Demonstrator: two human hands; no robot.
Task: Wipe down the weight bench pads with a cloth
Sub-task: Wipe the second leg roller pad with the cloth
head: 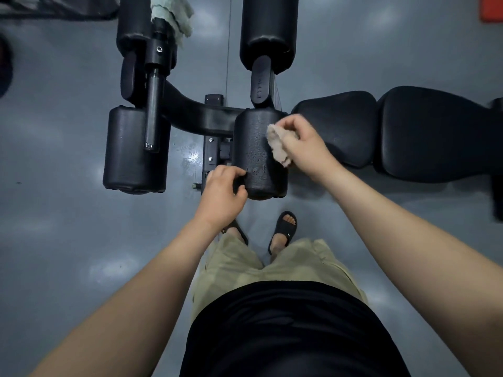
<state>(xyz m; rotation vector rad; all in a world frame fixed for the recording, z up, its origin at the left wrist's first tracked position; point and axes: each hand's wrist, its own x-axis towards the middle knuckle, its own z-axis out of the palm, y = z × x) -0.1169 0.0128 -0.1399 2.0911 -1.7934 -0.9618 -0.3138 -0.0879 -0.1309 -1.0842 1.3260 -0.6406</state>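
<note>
A black roller pad (255, 148) of the weight bench stands upright in the middle, its surface speckled with wet drops. My right hand (302, 142) grips a crumpled beige cloth (276, 144) and presses it against the pad's right side. My left hand (221, 195) holds the pad's lower left edge with curled fingers and thumb. The flat seat pad (337, 126) and back pad (435, 131) stretch away to the right.
Three more roller pads: lower left (133, 151), upper left (133, 23), upper right (268, 31). A pale green towel (174, 14) hangs over the frame at the top. The grey floor (68, 227) shines; my sandalled feet (283, 232) stand just below the pad.
</note>
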